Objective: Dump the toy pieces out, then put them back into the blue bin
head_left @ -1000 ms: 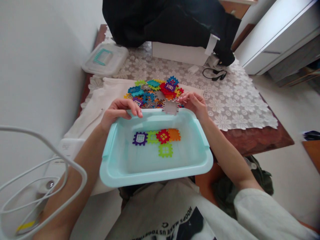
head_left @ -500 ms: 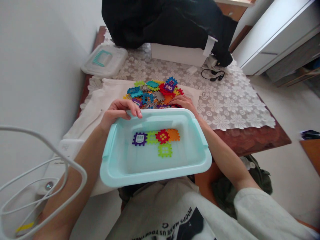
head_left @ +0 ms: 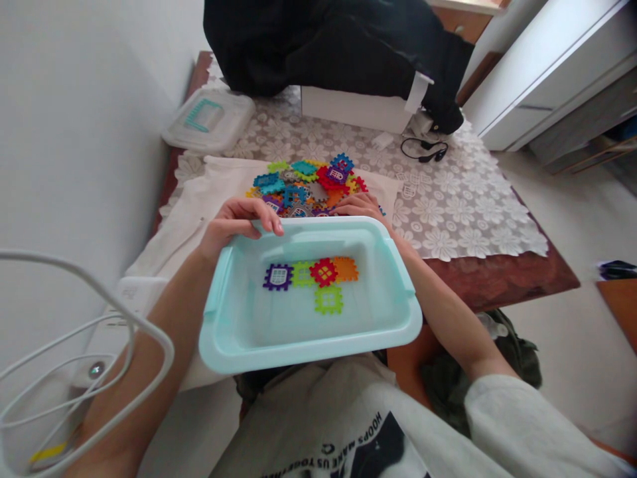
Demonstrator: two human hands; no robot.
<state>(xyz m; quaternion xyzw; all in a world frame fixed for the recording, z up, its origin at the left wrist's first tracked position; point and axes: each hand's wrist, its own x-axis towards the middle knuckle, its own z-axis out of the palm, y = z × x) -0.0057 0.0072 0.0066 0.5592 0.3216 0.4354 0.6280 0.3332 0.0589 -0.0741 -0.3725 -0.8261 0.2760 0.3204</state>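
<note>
My left hand [head_left: 237, 224] is closed over the far left rim of a light blue plastic tub [head_left: 308, 345] that rests against my lap. Several toothed square tiles lie joined on the tub's floor: a purple tile [head_left: 279, 276], a green one, a red tile [head_left: 323, 272], an orange tile [head_left: 346, 268] and a second green tile [head_left: 328, 299] below them. My right hand [head_left: 362, 204] lies just behind the tub's far rim. Its fingers stretch flat to the left onto a pile of coloured tiles [head_left: 308, 180]. The rim hides the fingertips.
The pile sits on a white cloth [head_left: 209, 192] over a lace tablecloth [head_left: 462, 199]. Farther back are a clear lid with a teal handle [head_left: 209, 119], a white box [head_left: 358, 106], black fabric [head_left: 323, 40] and a black earphone cable [head_left: 423, 151]. A white cable [head_left: 99, 358] loops at the left.
A second ago my right hand held a grey tile above the tub's far rim. It has since dropped onto the pile, and the grey tile no longer shows in it. My left hand has not moved.
</note>
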